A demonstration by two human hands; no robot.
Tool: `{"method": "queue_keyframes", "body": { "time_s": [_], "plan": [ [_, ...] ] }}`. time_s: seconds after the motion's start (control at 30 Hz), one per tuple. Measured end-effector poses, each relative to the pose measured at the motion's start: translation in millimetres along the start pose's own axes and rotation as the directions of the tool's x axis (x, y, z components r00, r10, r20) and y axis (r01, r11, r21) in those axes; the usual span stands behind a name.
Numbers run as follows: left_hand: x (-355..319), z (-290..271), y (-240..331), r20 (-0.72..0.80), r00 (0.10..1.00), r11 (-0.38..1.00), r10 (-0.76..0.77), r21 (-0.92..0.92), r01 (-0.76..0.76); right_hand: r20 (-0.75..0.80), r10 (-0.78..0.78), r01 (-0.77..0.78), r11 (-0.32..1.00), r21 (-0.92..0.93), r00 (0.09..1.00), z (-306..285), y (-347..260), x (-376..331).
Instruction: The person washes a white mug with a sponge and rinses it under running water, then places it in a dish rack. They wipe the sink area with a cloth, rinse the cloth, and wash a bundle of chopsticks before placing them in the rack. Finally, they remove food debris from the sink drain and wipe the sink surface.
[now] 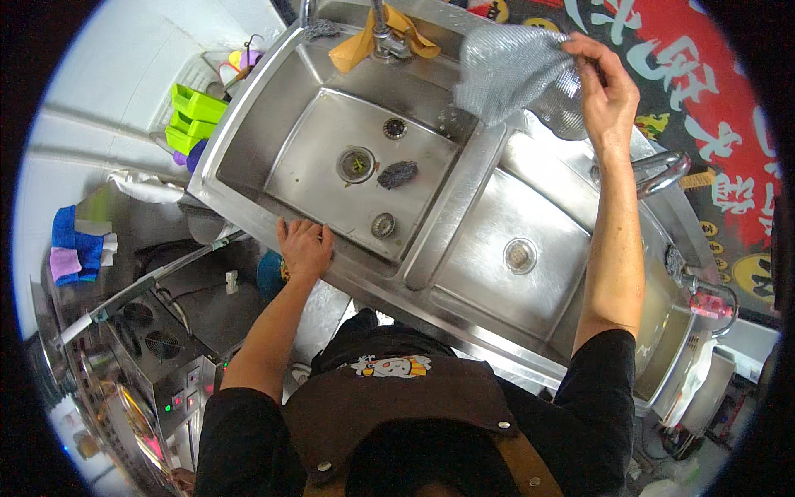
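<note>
My right hand (pixel 607 87) is raised over the far right part of the double sink, pinching a silvery-grey mesh cloth (pixel 507 70) by one corner. The cloth hangs out to the left, above the divider and the back ledge. My left hand (pixel 305 247) lies on the front rim (pixel 348 263) of the left basin, fingers slightly apart and holding nothing. On that basin's floor are a dark steel-wool scrubber (pixel 397 175) and two small round metal strainers (pixel 395 127) (pixel 383 225). Green scraps sit in its drain (pixel 357 164). The right basin has one drain (pixel 520 256).
An orange cloth (pixel 354 48) drapes around the faucet (pixel 389 43) at the back. Another faucet (pixel 662 172) curves over the right side. Bright green bins (pixel 195 116) stand at the left. Below them is an appliance with lit buttons (pixel 178 398).
</note>
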State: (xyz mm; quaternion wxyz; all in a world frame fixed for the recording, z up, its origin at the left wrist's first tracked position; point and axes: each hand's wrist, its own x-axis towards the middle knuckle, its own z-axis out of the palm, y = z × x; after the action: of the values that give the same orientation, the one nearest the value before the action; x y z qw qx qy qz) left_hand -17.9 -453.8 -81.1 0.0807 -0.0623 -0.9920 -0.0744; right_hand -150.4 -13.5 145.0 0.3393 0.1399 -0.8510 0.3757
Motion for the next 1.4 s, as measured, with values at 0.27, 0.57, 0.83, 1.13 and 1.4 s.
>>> {"method": "queue_keyframes", "body": {
  "time_s": [0.27, 0.57, 0.83, 1.13, 1.4],
  "plan": [
    [0.8, -1.3, 0.3, 0.012, 1.0, 1.0, -0.004, -0.007, 0.004, 0.347, 0.206, 0.027, 0.827, -0.562, 0.915, 48.7, 134.1, -108.9],
    [1.2, 0.3, -5.3, -0.015, 0.999, 0.999, 0.033, 0.005, -0.033, 0.367, 0.586, -0.213, 0.694, -0.688, 0.723, 101.8, 124.0, -136.8],
    [3.4, -6.9, -9.2, 0.083, 0.988, 0.991, 0.133, -0.012, -0.133, 0.074, 0.575, -0.411, 0.664, -0.625, 0.815, 180.8, 3.8, -204.4],
    [143.3, 38.2, -17.6, 0.522, 0.749, 0.751, 0.408, -0.658, 0.05, 0.044, 0.724, -0.467, 0.489, -0.737, 0.689, 199.7, -21.9, -202.2],
    [339.6, 22.8, 106.0, -0.118, 0.946, 0.482, 0.302, -0.837, -0.258, 0.024, 0.738, -0.462, 0.447, -0.766, 0.674, 203.6, -20.0, -200.9]
  ]
}}
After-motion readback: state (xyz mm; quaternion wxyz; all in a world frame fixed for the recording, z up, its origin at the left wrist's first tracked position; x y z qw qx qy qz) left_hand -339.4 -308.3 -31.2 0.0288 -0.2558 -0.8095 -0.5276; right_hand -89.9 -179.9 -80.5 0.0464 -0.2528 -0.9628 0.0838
